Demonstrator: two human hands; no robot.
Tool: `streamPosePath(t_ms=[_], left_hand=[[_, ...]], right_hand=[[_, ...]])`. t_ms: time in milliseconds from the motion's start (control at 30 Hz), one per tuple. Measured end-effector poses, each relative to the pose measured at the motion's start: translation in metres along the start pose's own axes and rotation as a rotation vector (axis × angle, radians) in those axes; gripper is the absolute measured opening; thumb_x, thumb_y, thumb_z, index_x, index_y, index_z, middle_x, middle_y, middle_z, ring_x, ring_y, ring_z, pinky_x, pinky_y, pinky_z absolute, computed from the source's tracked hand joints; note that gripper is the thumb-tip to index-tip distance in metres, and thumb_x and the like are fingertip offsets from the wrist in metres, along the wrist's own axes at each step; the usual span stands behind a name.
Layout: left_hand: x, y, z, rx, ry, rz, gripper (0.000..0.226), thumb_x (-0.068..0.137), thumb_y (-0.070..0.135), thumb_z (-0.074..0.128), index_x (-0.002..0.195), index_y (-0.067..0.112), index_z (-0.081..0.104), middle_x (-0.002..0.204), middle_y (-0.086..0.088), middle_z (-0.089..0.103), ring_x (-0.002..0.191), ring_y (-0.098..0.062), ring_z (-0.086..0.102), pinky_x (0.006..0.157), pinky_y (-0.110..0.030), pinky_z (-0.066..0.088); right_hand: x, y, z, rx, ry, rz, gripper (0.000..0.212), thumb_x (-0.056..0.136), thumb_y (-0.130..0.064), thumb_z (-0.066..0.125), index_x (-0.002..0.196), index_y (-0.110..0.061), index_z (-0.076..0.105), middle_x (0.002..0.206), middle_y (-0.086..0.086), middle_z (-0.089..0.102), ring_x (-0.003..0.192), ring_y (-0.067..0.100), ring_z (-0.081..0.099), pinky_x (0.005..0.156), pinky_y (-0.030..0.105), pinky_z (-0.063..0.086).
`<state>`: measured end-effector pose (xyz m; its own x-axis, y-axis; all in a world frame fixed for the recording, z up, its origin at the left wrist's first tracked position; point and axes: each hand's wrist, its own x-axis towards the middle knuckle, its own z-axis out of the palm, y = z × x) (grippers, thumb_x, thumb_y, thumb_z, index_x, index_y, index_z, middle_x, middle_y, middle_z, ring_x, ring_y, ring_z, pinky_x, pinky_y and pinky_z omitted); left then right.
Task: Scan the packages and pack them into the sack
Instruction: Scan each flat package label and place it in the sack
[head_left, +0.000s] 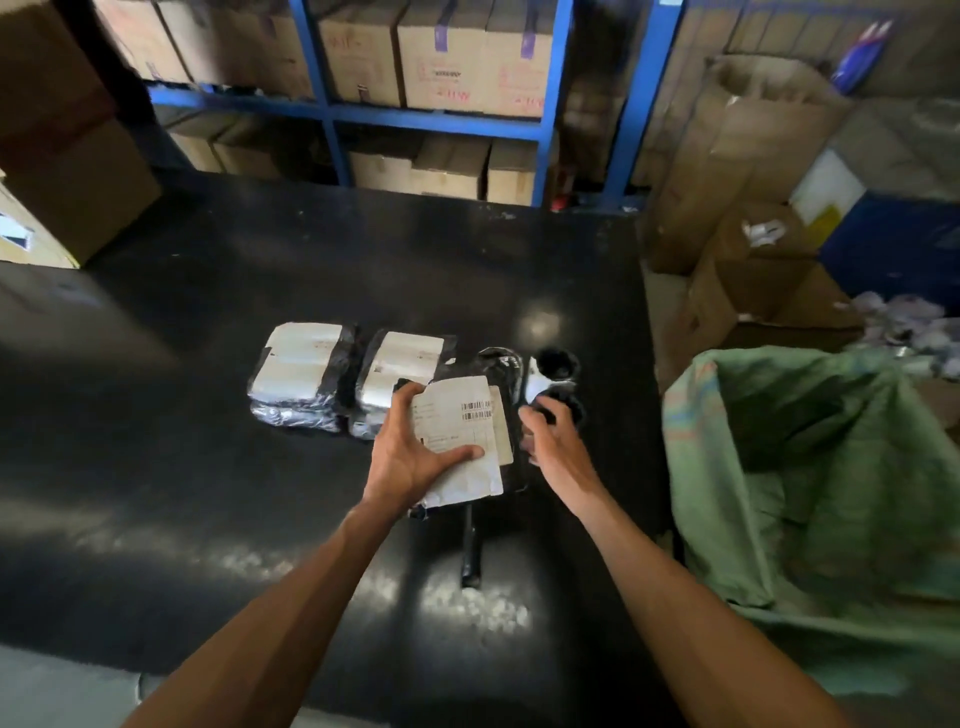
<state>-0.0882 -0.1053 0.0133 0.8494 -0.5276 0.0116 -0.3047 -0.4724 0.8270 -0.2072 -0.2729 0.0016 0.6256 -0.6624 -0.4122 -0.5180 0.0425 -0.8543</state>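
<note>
While two packages (343, 379) wait on the table (208, 364), a labelled package (462, 441) is gripped by the left hand (415, 452) and a scanner (558, 405) by the right hand (545, 441); nothing is seen packed in the sack (810, 483).

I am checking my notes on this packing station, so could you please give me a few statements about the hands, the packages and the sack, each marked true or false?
1. The left hand holds a package with a barcode label. True.
2. The green sack stands to the person's left. False: it stands open on the right, beside the black table.
3. The right hand grips a dark scanner. True.
4. Two package stacks lie inside the sack. False: they rest on the table, left of the held package.
5. Cardboard boxes fill the blue shelving behind the table. True.
</note>
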Motion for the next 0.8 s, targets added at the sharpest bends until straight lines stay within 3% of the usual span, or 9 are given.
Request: streamPosePath(t_ms=[133, 233, 300, 433, 500, 600, 733, 800], left_hand=[[0.001, 0.061, 0.072, -0.092, -0.127, 0.036, 0.093, 0.054, 0.046, 0.096, 0.123, 0.042, 0.035, 0.112, 0.017, 0.055, 0.1, -0.006, 0.056, 0.073, -0.008, 0.042], [0.0, 0.107, 0.126, -0.16, -0.205, 0.05, 0.083, 0.065, 0.046, 0.091, 0.126, 0.042, 0.035, 0.111, 0.017, 0.059, 0.098, -0.002, 0.06, 0.068, -0.008, 0.046], [0.001, 0.137, 0.161, -0.167, -0.248, 0.108, 0.079, 0.077, 0.052, 0.08, 0.138, 0.041, 0.032, 0.123, 0.016, 0.057, 0.106, -0.007, 0.061, 0.083, -0.017, 0.049], [0.001, 0.187, 0.23, -0.217, -0.428, 0.141, 0.078, 0.092, 0.069, 0.047, 0.153, 0.049, 0.003, 0.152, 0.003, 0.039, 0.129, -0.019, 0.051, 0.11, -0.036, 0.04], [-0.003, 0.205, 0.262, -0.164, -0.451, 0.152, 0.07, 0.098, 0.066, 0.034, 0.156, 0.042, 0.002, 0.155, 0.0, 0.029, 0.137, -0.019, 0.041, 0.114, -0.037, 0.032], [-0.005, 0.21, 0.309, -0.078, -0.411, 0.165, 0.071, 0.099, 0.067, 0.023, 0.159, 0.034, 0.006, 0.16, -0.002, 0.017, 0.146, -0.023, 0.022, 0.12, -0.049, 0.024], [-0.006, 0.198, 0.359, 0.147, -0.465, 0.123, 0.074, 0.101, 0.062, 0.027, 0.16, 0.028, -0.003, 0.166, -0.014, -0.005, 0.152, -0.037, 0.005, 0.121, -0.056, 0.016], [-0.008, 0.194, 0.377, 0.258, -0.471, 0.094, 0.077, 0.102, 0.059, 0.027, 0.159, 0.021, -0.007, 0.166, -0.017, -0.01, 0.151, -0.043, 0.007, 0.117, -0.059, 0.023]], right_hand=[[-0.001, -0.002, -0.067, -0.063, -0.022, -0.079, 0.069, 0.093, -0.07, 0.045, 0.154, -0.049, 0.02, 0.137, -0.014, 0.055, 0.128, 0.019, 0.054, 0.11, 0.043, 0.039], [0.007, 0.015, -0.126, -0.044, 0.165, -0.111, 0.063, 0.098, -0.062, 0.046, 0.154, -0.05, 0.021, 0.151, -0.005, 0.051, 0.132, 0.024, 0.055, 0.111, 0.043, 0.043], [0.013, 0.029, -0.17, -0.002, 0.273, -0.135, 0.058, 0.101, -0.055, 0.049, 0.154, -0.046, 0.028, 0.15, -0.005, 0.051, 0.131, 0.021, 0.055, 0.111, 0.041, 0.044], [0.02, 0.065, -0.261, 0.162, 0.426, -0.157, 0.05, 0.103, -0.041, 0.056, 0.151, -0.036, 0.042, 0.133, -0.01, 0.059, 0.119, 0.013, 0.06, 0.098, 0.03, 0.049], [0.022, 0.087, -0.298, 0.191, 0.474, -0.119, 0.053, 0.101, -0.044, 0.057, 0.151, -0.034, 0.042, 0.137, -0.003, 0.061, 0.123, 0.018, 0.061, 0.098, 0.034, 0.051], [0.019, 0.122, -0.337, 0.138, 0.52, -0.012, 0.053, 0.105, -0.045, 0.051, 0.155, -0.032, 0.037, 0.143, 0.0, 0.056, 0.125, 0.018, 0.056, 0.099, 0.031, 0.043], [0.016, 0.175, -0.354, 0.08, 0.482, 0.109, 0.053, 0.105, -0.046, 0.049, 0.155, -0.033, 0.037, 0.146, 0.0, 0.056, 0.129, 0.021, 0.055, 0.102, 0.034, 0.043], [0.022, 0.2, -0.351, 0.019, 0.407, 0.171, 0.056, 0.104, -0.047, 0.051, 0.156, -0.032, 0.036, 0.15, 0.004, 0.053, 0.133, 0.026, 0.054, 0.106, 0.039, 0.045]])
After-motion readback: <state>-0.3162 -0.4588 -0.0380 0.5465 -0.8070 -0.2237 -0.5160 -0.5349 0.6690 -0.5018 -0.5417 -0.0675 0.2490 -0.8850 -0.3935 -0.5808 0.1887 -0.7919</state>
